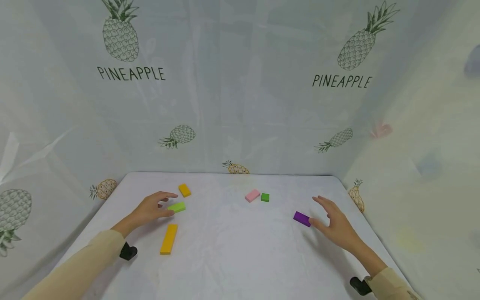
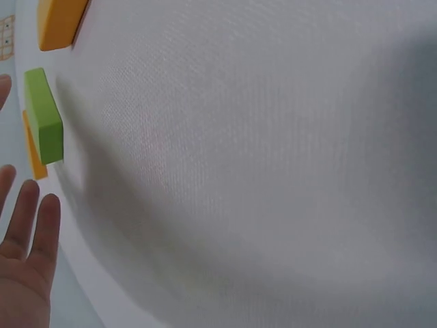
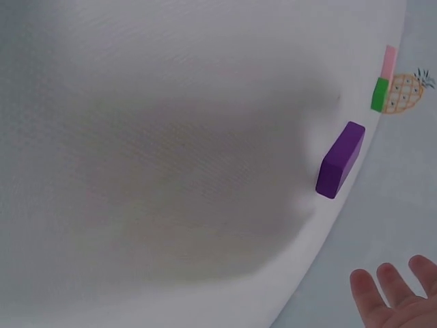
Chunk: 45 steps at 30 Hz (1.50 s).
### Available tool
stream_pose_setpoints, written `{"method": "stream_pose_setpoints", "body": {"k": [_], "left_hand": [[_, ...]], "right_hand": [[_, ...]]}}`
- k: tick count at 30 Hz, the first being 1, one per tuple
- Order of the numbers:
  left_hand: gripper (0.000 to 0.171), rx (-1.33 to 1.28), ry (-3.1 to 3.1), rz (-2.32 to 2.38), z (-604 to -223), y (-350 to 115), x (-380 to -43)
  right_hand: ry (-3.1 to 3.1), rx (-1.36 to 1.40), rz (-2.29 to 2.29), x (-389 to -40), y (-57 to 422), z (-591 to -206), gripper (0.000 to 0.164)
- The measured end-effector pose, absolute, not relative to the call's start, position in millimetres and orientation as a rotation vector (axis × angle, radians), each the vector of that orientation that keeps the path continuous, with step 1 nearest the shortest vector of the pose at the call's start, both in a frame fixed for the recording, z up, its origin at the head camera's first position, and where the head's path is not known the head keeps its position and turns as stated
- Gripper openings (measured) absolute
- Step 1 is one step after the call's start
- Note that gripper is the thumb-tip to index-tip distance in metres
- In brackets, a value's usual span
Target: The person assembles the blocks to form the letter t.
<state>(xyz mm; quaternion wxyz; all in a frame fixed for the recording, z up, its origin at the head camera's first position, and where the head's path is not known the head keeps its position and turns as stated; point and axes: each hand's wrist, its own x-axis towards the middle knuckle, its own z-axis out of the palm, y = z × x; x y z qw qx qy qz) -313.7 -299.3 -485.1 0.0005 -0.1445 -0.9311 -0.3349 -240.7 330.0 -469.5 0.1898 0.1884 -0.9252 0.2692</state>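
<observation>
My left hand (image 1: 151, 208) is spread around a light green block (image 1: 177, 207), its thumb and fingers apart on either side. In the left wrist view that green block (image 2: 44, 117) lies on the cloth, with the fingers (image 2: 45, 236) away from it. On the right, a purple block (image 1: 301, 218) lies by the thumb of my right hand (image 1: 337, 227), whose fingers are extended over the table. The right wrist view has the purple block (image 3: 340, 161) free on the cloth, a gap between it and the fingertips (image 3: 365, 283).
A long yellow block (image 1: 169, 239) lies in front of the left hand, a shorter yellow one (image 1: 185, 190) behind it. Farther back are a pink block (image 1: 252, 196) and a small dark green block (image 1: 265, 197). Pineapple-printed curtains (image 1: 240, 91) enclose the white table (image 1: 232, 250).
</observation>
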Motion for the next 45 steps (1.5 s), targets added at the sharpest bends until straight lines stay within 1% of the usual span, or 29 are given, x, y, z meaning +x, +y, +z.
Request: {"method": "stream_pose_setpoints", "body": {"k": [11,17,33,45], "left_hand": [[0.057,-0.507,-2.963,-1.052,-492.2,-306.0,-320.1],[0.051,-0.54,-2.956,-1.04,-495.1,-305.9,-321.3],[0.037,-0.526,-2.976,-0.996,-494.2,-298.0,-324.7],[0.033,-0.536,-2.981,-0.987,-496.2,-297.3,-327.4]], "right_hand": [[-2.61,0.545,0.758,-245.9,329.5,-472.5,0.072],[-2.63,0.549,0.76,-246.6,328.3,-472.1,0.07],[-2.675,0.529,0.798,-247.3,328.0,-472.5,0.069],[-2.658,0.547,0.785,-247.2,329.2,-474.5,0.067]]}}
